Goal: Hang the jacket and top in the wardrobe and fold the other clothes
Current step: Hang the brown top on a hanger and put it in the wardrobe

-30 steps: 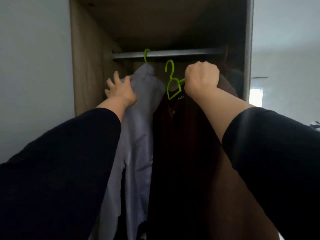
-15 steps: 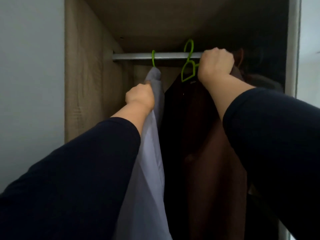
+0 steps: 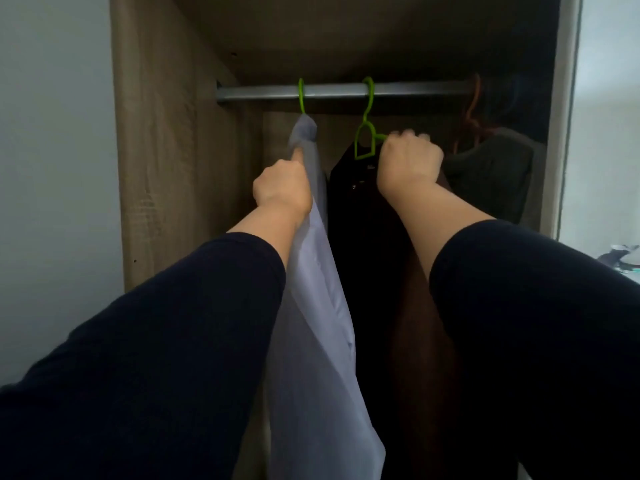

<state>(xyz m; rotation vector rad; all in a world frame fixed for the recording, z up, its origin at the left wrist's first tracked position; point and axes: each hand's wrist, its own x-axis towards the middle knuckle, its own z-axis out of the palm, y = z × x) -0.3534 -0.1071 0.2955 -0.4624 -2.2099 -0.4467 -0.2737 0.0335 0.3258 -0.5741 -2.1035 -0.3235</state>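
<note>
A pale lilac top (image 3: 320, 299) hangs from a green hanger (image 3: 301, 95) hooked on the metal rail (image 3: 415, 89) of the wardrobe. My left hand (image 3: 282, 185) is closed against the top's shoulder, pressing it to the left. Right of it hangs a dark brown jacket (image 3: 377, 271) on a second green hanger (image 3: 366, 133), whose hook sits over the rail. My right hand (image 3: 408, 164) is shut on that hanger's right arm and the jacket's shoulder.
The wardrobe's wooden left wall (image 3: 166, 150) stands close beside the top. At the far right of the rail a dark grey garment (image 3: 491, 168) hangs on a brownish hanger (image 3: 472, 112). A white door edge (image 3: 561, 116) borders the opening on the right.
The jacket's hanger hook has gone from in front of the rail to over it, and my right hand has dropped lower with it. My left hand stays on the lilac top.
</note>
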